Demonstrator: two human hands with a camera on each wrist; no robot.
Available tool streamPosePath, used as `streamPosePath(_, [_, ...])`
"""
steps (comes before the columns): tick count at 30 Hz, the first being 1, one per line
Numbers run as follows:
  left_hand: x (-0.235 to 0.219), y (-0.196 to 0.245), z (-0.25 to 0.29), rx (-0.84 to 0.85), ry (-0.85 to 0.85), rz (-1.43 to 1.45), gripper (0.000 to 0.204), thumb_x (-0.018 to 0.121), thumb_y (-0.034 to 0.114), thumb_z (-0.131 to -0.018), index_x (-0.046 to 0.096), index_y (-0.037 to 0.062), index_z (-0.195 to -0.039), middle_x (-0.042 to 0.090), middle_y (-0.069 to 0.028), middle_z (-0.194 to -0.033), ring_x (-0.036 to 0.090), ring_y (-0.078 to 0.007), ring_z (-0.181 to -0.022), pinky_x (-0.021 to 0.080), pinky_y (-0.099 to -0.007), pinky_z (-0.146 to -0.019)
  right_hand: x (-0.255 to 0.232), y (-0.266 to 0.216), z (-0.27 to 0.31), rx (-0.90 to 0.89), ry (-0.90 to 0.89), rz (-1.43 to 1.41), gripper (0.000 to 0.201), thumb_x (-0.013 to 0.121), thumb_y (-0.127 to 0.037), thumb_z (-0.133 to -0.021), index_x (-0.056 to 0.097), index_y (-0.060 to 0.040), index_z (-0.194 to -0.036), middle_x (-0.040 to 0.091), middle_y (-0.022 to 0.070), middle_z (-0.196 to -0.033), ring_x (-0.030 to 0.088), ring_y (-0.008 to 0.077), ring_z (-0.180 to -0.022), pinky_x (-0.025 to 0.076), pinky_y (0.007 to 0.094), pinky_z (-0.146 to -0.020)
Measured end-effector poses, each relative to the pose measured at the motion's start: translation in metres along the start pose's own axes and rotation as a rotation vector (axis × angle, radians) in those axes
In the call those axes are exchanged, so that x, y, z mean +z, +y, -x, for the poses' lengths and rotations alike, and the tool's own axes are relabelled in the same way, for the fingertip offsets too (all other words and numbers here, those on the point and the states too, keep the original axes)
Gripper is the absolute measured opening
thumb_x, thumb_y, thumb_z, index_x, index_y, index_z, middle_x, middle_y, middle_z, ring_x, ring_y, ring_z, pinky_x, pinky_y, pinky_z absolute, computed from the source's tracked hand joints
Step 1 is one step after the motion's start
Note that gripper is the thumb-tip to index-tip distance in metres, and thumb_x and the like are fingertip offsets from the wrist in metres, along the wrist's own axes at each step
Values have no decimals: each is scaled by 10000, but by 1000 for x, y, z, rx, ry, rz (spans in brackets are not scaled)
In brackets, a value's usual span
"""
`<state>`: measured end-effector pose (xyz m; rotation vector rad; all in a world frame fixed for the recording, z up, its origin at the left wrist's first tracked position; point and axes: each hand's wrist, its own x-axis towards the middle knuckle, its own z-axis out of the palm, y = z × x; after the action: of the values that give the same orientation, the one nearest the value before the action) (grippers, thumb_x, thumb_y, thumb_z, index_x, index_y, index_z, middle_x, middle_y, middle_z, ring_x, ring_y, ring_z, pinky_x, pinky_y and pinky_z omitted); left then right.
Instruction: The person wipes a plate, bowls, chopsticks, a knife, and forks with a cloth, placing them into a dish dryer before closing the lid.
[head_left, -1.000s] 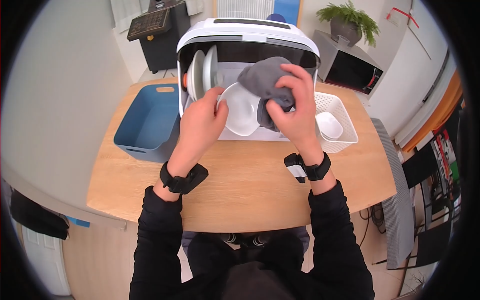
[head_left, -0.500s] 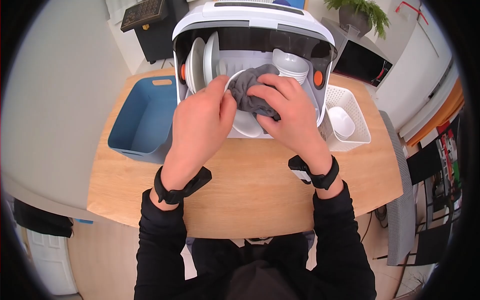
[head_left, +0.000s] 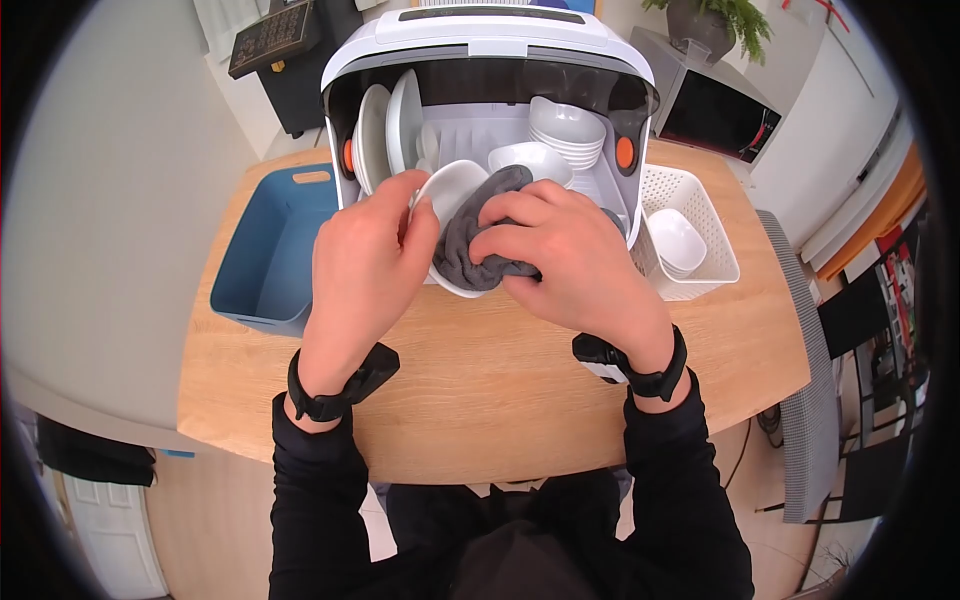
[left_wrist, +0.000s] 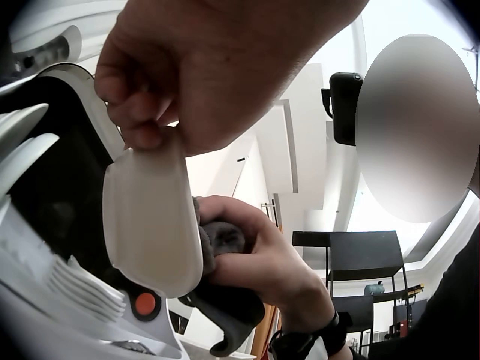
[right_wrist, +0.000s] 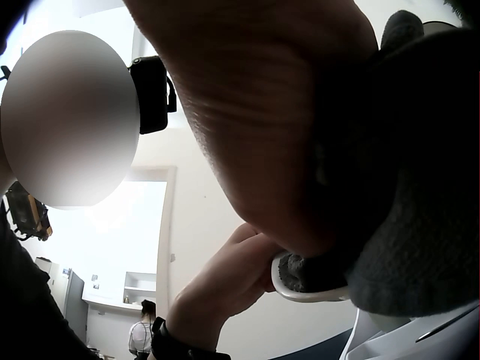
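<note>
In the head view the left hand [head_left: 370, 255] pinches the rim of a white bowl [head_left: 449, 184] held above the table's back part. The right hand [head_left: 575, 250] grips a bunched grey cloth [head_left: 465, 235] and presses it into that bowl. From the left wrist view, the bowl [left_wrist: 150, 225] is tipped with its underside showing, and the cloth [left_wrist: 225, 238] sits at its far side under the right hand [left_wrist: 270, 262]. In the right wrist view the cloth [right_wrist: 420, 247] looms close, with the left hand [right_wrist: 225, 281] at the bowl's edge.
A white dish cabinet [head_left: 480, 30] stands open behind the hands, holding upright plates [head_left: 404, 125], stacked bowls [head_left: 565, 125] and a single bowl [head_left: 530, 162]. A blue bin [head_left: 270, 250] is at left; a white basket [head_left: 715, 250] with small bowls [head_left: 677, 240] is at right.
The bowl and both hands have come nearer the table's front, away from the cabinet. The cloth, once hanging beside the bowl, is now pressed inside it. The stacked bowls have come into view.
</note>
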<state>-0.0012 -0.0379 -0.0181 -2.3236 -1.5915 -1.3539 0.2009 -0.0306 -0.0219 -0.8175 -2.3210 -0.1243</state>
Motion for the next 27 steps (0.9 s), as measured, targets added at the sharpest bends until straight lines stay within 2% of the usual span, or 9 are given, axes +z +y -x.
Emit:
streamPosePath(1, [0, 0, 2, 1, -4, -13, 194, 605, 120, -873, 659, 30, -1036, 631, -150, -660, 637, -338, -604, 488, -394, -547, 0, -1, 2, 28, -12, 34, 242, 715, -43, -649, 707, -177, -850, 620, -41, -960, 574, 210, -923, 470, 350, -784])
streamPosePath(4, [4, 1, 7, 59, -2, -55, 220, 624, 95, -887, 675, 11, -1084, 555, -119, -590, 533, -216, -491, 408, -323, -498, -1, 0, 3, 81, 16, 147, 226, 702, -40, -658, 713, -179, -836, 619, -32, -964, 573, 212, -930, 464, 348, -794])
streamPosePath(7, [3, 7, 11, 51, -111, -14, 224, 628, 95, -881, 677, 17, -1085, 565, -124, -595, 544, -232, -495, 413, -331, -499, 0, 2, 2, 52, 151, 235, 226, 674, -42, -681, 724, -190, -845, 616, -22, -985, 567, 217, -935, 459, 349, -796])
streamPosePath(10, [1, 12, 15, 87, -116, -45, 228, 634, 93, -878, 678, 25, -1090, 562, -120, -592, 543, -230, -494, 412, -328, -500, 2, -4, -4, -39, 227, 253, 238, 646, -46, -704, 732, -199, -865, 609, -11, -1010, 560, 223, -940, 456, 345, -794])
streamPosePath(12, [-4, 12, 15, 86, -103, -65, 212, 614, 112, -874, 661, 32, -1064, 601, -134, -618, 600, -290, -550, 458, -372, -521, 5, -8, -5, -74, 253, 307, 242, 635, -49, -712, 735, -200, -872, 605, -3, -1024, 557, 225, -951, 455, 342, -800])
streamPosePath(16, [-13, 18, 12, 24, -35, -69, 209, 608, 119, -872, 647, 38, -1060, 626, -134, -643, 623, -314, -568, 476, -395, -526, 1, -8, -1, 87, 125, 256, 242, 665, -73, -716, 724, -182, -924, 599, 23, -999, 587, 236, -947, 495, 354, -759])
streamPosePath(19, [0, 14, 14, 86, 77, -62, 209, 641, 58, -874, 673, 25, -1078, 505, -76, -556, 488, -170, -460, 392, -308, -473, -2, -11, 4, 189, -27, 147, 272, 685, -108, -720, 705, -164, -986, 595, 54, -967, 617, 253, -901, 523, 371, -723])
streamPosePath(25, [5, 14, 11, 139, 210, -110, 191, 651, 71, -890, 668, 14, -1071, 517, -76, -562, 495, -184, -463, 392, -306, -469, -8, -8, 1, 225, -102, -171, 406, 661, -117, -722, 653, -114, -1129, 604, 84, -987, 633, 310, -846, 520, 370, -740])
streamPosePath(27, [1, 12, 10, 100, 162, -151, 221, 642, 102, -885, 641, 34, -1096, 602, -110, -645, 582, -266, -539, 444, -356, -492, -8, -6, 0, 213, -76, -221, 424, 661, -123, -726, 646, -126, -1150, 607, 85, -989, 635, 310, -836, 522, 363, -732])
